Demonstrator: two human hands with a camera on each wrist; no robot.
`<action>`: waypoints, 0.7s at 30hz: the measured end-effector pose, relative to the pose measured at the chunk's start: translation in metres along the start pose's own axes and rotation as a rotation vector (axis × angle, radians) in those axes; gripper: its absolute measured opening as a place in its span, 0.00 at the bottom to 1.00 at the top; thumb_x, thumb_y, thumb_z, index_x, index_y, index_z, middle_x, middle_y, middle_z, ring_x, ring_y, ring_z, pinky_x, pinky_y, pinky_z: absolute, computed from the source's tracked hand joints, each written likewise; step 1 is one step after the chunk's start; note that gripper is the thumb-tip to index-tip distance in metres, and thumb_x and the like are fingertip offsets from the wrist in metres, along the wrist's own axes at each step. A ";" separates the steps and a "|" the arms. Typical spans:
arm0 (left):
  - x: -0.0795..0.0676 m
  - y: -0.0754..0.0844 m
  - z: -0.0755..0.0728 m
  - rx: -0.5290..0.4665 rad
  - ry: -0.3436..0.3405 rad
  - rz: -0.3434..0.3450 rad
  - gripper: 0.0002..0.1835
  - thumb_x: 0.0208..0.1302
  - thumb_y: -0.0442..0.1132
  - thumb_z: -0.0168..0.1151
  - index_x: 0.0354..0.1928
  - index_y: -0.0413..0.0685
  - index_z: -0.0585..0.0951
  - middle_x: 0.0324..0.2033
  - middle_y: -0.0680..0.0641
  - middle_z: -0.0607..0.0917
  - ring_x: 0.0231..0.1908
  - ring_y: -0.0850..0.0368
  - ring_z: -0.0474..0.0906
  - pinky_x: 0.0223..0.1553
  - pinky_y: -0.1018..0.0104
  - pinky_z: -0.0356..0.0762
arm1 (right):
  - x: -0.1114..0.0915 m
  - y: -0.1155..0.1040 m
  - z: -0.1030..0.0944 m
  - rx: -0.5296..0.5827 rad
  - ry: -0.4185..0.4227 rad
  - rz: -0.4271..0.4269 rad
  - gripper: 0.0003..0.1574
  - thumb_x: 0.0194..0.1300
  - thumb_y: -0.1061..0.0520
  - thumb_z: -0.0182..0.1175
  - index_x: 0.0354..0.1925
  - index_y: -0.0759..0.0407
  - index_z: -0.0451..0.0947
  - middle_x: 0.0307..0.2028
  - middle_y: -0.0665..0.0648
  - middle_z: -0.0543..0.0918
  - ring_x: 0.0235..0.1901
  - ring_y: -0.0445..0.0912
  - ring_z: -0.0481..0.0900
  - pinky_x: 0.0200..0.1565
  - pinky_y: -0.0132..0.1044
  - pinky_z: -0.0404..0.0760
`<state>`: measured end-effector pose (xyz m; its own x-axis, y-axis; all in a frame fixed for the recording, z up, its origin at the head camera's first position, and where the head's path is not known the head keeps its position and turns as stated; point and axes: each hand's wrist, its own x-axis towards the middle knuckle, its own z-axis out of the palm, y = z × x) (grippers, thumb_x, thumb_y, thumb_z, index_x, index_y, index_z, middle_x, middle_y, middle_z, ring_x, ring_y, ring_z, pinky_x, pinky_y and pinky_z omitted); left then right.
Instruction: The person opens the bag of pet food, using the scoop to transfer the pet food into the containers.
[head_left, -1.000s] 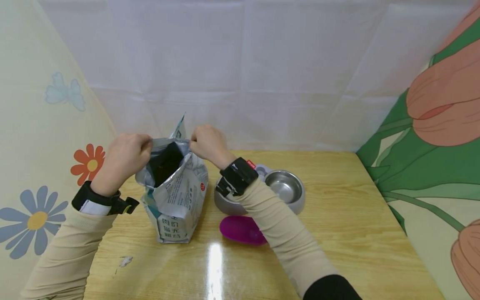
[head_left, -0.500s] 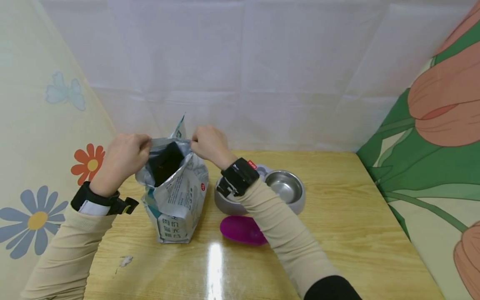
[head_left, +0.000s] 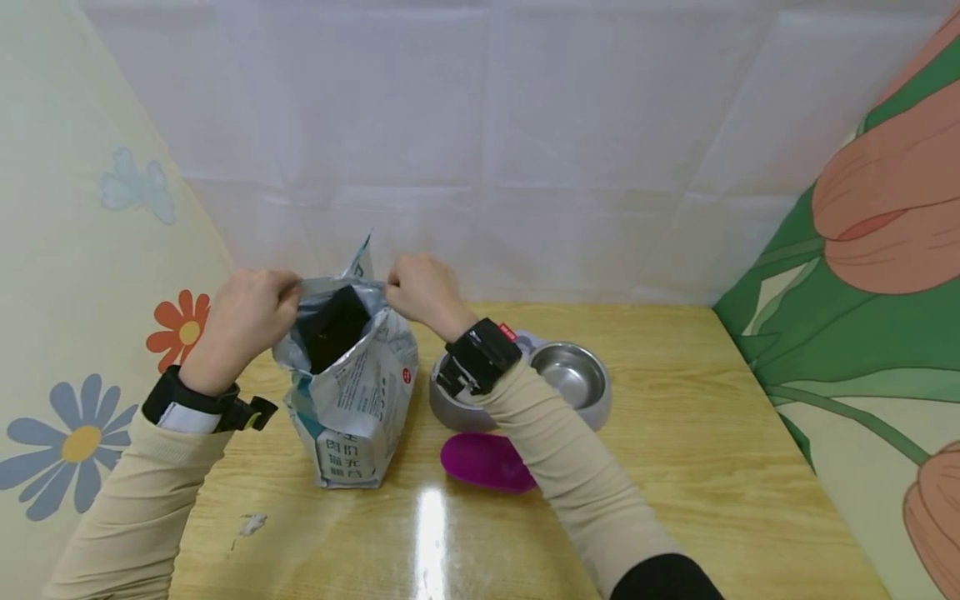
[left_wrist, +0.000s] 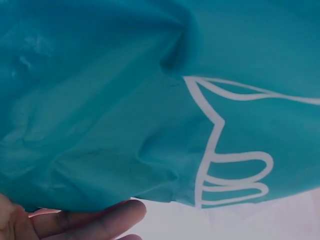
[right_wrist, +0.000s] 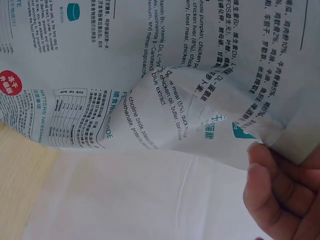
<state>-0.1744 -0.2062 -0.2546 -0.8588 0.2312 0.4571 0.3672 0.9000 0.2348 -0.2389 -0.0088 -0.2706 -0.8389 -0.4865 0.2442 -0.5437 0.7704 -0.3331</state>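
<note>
Left hand (head_left: 243,323) and right hand (head_left: 425,293), in the head view, each pinch the rim of an upright silver-and-teal foil bag (head_left: 363,396), mouth gaping, on the pale wooden worktop (head_left: 712,442). Beside it lie a purple rounded object (head_left: 480,462) and a grey double bowl (head_left: 597,414) (both partly hidden by the beige right sleeve (head_left: 573,471)). Left wrist: a white line drawing (left_wrist: 235,157) on teal, unseen from above. Right wrist: legible English ingredients.
</note>
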 end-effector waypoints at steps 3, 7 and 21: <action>0.000 0.000 0.000 0.006 -0.001 -0.004 0.10 0.57 0.28 0.48 0.24 0.33 0.78 0.12 0.47 0.67 0.12 0.53 0.61 0.16 0.64 0.57 | 0.000 0.000 -0.001 -0.005 -0.008 0.004 0.25 0.57 0.58 0.53 0.06 0.52 0.63 0.07 0.46 0.61 0.10 0.38 0.56 0.13 0.27 0.52; 0.001 0.000 0.000 0.012 0.011 -0.003 0.10 0.56 0.28 0.48 0.24 0.32 0.78 0.12 0.46 0.68 0.12 0.53 0.62 0.16 0.63 0.57 | 0.001 0.000 -0.001 -0.008 -0.014 0.008 0.25 0.58 0.58 0.52 0.07 0.52 0.63 0.08 0.47 0.61 0.10 0.38 0.57 0.14 0.27 0.53; -0.001 0.000 0.000 -0.004 0.020 -0.025 0.09 0.58 0.28 0.50 0.28 0.30 0.79 0.13 0.44 0.70 0.12 0.52 0.64 0.16 0.63 0.59 | 0.000 0.002 -0.002 -0.012 -0.015 0.013 0.25 0.57 0.59 0.52 0.06 0.52 0.61 0.07 0.47 0.59 0.10 0.38 0.55 0.14 0.27 0.51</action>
<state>-0.1732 -0.2071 -0.2550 -0.8607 0.2012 0.4678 0.3470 0.9041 0.2495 -0.2403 -0.0062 -0.2696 -0.8463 -0.4823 0.2262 -0.5323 0.7817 -0.3249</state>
